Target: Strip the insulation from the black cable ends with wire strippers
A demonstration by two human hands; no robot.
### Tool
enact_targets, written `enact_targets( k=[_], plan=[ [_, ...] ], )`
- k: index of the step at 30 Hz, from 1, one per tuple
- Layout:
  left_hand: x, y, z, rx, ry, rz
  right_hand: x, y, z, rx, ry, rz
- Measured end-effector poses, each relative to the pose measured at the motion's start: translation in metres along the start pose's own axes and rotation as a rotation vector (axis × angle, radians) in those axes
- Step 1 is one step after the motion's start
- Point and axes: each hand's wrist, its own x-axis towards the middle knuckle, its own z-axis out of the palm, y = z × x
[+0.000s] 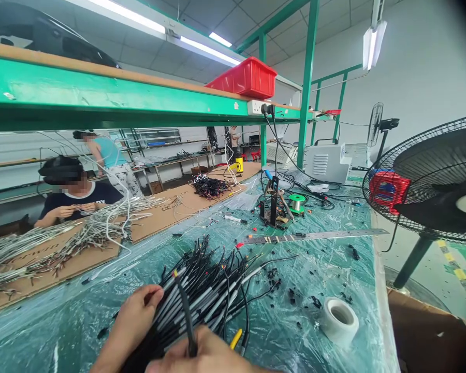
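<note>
A thick bundle of black cables with grey and white ends lies fanned out on the plastic-covered green workbench. My left hand curls around the bundle's near left side, fingers closed on the cables. At the bottom edge my right hand pinches one single black cable that stands up out of the bundle. A yellow-tipped piece pokes out beside my right hand.
A white tape roll sits at right. A metal ruler, a soldering stand and a green solder spool lie farther back. A floor fan stands at the bench's right edge. White cable piles rest on cardboard; a person works opposite.
</note>
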Motion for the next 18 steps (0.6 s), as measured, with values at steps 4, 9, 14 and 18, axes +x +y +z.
enact_targets(
  k=[4, 9, 14, 18],
  plan=[
    [-0.027, 0.02, -0.011, -0.323, -0.068, -0.12, -0.008, -0.02, 0.001, 0.132, 0.062, -0.044],
    [-0.055, 0.041, -0.019, -0.541, -0.11, -0.156, -0.009, -0.026, 0.001, 0.237, 0.113, -0.079],
    [-0.07, 0.047, -0.025, -0.602, -0.117, -0.13, -0.01, -0.025, 0.002, 0.208, 0.188, -0.088],
    [-0.091, 0.041, -0.015, -0.537, -0.279, -0.109, -0.017, -0.024, 0.002, 0.054, 0.035, -0.09]
  ],
)
